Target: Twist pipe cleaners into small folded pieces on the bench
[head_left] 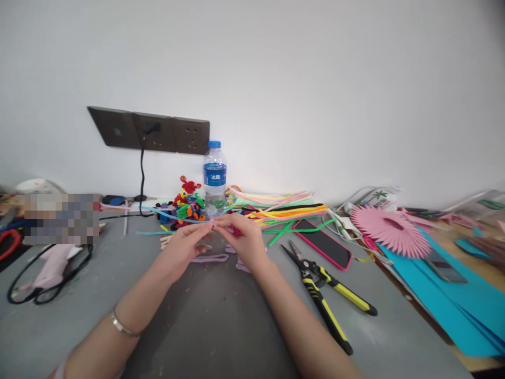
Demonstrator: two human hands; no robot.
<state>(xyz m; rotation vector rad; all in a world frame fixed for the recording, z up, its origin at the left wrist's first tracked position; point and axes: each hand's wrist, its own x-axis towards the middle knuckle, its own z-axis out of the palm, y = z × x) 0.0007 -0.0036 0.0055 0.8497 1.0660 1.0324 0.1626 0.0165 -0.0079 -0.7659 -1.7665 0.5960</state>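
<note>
My left hand [183, 251] and my right hand [244, 239] meet fingertip to fingertip over the grey table [213, 337], just in front of a water bottle [215, 181]. Both are closed in a pinch around a small light purple piece [214, 223], mostly hidden by the fingers. Below the hands lie bent light purple strips [209, 258]. Behind my left hand sit small colourful pipe-cleaner figures [190, 208]. Bundles of coloured pipe cleaners [292, 211] spread out behind my right hand.
Yellow-black pliers [327, 295] lie open at the right, near a pink-edged phone [324, 245]. Farther right are a pink fringed paper disc [390, 230] and blue sheets [453, 295]. A pink glue gun [53, 266] with its black cable lies left, below wall sockets [153, 131].
</note>
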